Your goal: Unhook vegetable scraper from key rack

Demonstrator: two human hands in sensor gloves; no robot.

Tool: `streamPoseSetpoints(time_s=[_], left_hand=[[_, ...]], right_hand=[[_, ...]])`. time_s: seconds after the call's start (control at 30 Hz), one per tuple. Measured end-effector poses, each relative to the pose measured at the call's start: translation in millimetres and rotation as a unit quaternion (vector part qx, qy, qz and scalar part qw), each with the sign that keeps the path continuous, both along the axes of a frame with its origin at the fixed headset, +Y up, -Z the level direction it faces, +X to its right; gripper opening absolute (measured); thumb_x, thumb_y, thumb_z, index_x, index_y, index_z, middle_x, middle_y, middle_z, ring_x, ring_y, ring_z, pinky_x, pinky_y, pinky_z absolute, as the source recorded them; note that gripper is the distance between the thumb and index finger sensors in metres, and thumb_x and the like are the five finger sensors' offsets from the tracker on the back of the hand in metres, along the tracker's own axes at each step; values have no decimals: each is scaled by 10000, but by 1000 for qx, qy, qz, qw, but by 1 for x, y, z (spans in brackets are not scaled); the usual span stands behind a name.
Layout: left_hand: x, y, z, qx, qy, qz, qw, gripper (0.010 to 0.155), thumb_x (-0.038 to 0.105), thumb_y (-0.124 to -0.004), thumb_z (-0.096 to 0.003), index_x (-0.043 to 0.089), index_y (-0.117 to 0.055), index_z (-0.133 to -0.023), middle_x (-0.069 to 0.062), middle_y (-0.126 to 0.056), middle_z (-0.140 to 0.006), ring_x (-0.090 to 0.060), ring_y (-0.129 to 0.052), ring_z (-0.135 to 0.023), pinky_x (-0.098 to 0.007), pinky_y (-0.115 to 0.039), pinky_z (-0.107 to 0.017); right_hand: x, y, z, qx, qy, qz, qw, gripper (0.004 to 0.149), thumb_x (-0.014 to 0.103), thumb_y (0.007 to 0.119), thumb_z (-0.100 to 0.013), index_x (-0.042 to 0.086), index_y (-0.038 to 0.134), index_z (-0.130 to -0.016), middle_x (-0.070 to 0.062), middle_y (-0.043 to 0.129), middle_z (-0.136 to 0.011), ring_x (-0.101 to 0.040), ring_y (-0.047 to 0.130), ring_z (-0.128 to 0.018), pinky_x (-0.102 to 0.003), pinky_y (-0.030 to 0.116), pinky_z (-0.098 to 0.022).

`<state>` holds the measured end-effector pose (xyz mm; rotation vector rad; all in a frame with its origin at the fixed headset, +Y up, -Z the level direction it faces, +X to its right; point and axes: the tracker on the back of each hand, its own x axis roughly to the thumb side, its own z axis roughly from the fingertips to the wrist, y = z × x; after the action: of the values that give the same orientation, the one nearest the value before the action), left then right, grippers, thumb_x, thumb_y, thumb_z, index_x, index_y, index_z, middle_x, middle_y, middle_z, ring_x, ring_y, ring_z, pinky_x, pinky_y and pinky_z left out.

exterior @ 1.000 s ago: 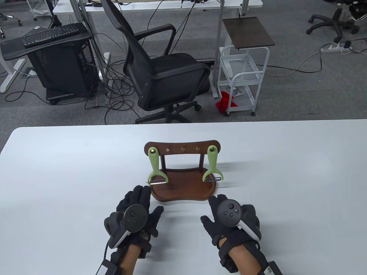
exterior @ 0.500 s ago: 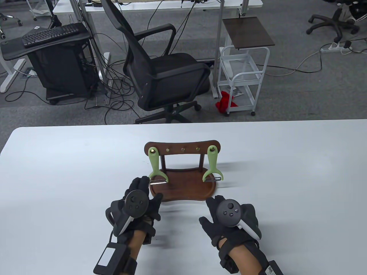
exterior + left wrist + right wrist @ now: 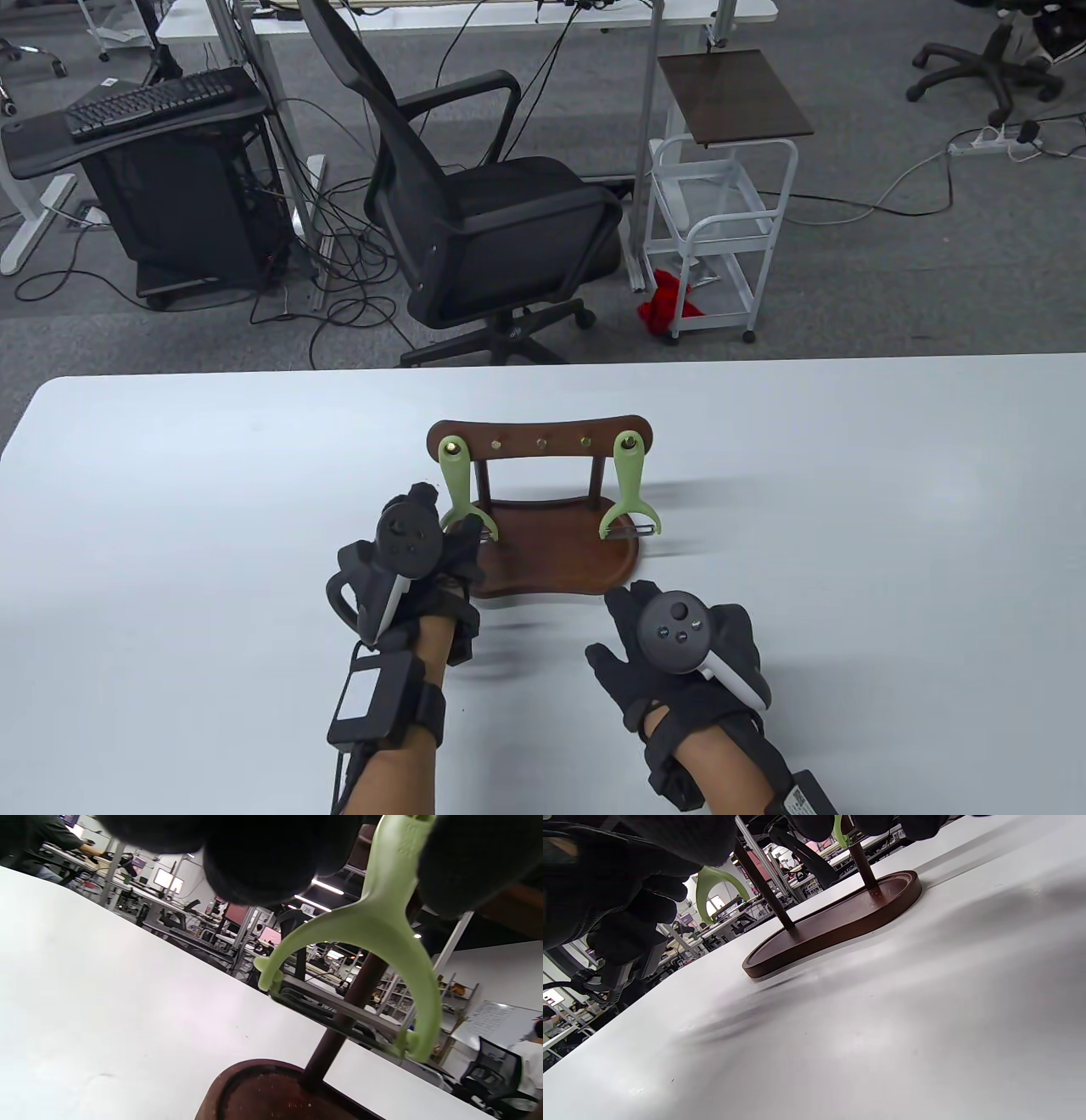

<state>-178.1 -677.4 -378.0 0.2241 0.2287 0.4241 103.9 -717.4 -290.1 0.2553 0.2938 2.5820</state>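
Note:
A dark wooden key rack [image 3: 543,429] stands on the white table [image 3: 170,509]. Two green vegetable scrapers hang from its end hooks, the left scraper [image 3: 456,480] and the right scraper [image 3: 629,492]. My left hand [image 3: 450,531] is at the left scraper's fork. In the left wrist view the fingers and thumb lie on both sides of its green handle [image 3: 382,921], and the blade [image 3: 339,1010] hangs free below. My right hand [image 3: 615,624] rests open and flat on the table, just in front of the rack's tray base [image 3: 577,569], holding nothing.
Three bare brass hooks [image 3: 540,442] sit between the scrapers. The right wrist view shows the tray base [image 3: 840,925] and my left hand [image 3: 628,921] beyond it. A black office chair [image 3: 484,212] and a white cart [image 3: 721,221] stand past the table's far edge.
My left hand has moved forward and up from the table to the left scraper and closed around its handle. The right hand has barely moved. Both scrapers hang as before.

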Motion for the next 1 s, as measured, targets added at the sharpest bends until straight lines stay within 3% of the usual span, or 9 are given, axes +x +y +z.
streamPoseSetpoints(time_s=[0.57, 1.0], left_hand=[[12, -2, -26, -27, 39, -7, 999, 589, 557, -881, -459, 176, -741, -887, -113, -807, -820, -170, -977, -382, -381, -867, -238], [16, 6, -26, -14, 38, -11, 999, 555, 520, -869, -462, 159, -756, -868, -128, -809, -808, -182, -979, -387, -390, -868, -238]], right_hand=[[-2, -1, -1, -8, 2, 1, 1000, 713, 492, 674, -495, 132, 427, -1059, -253, 357, -1125, -565, 417, -973, -736, 409, -645], [-1, -1, -1, -11, 0, -1, 1000, 712, 491, 674, -495, 130, 431, -1058, -254, 359, -1125, -563, 421, -973, -735, 412, -645]])
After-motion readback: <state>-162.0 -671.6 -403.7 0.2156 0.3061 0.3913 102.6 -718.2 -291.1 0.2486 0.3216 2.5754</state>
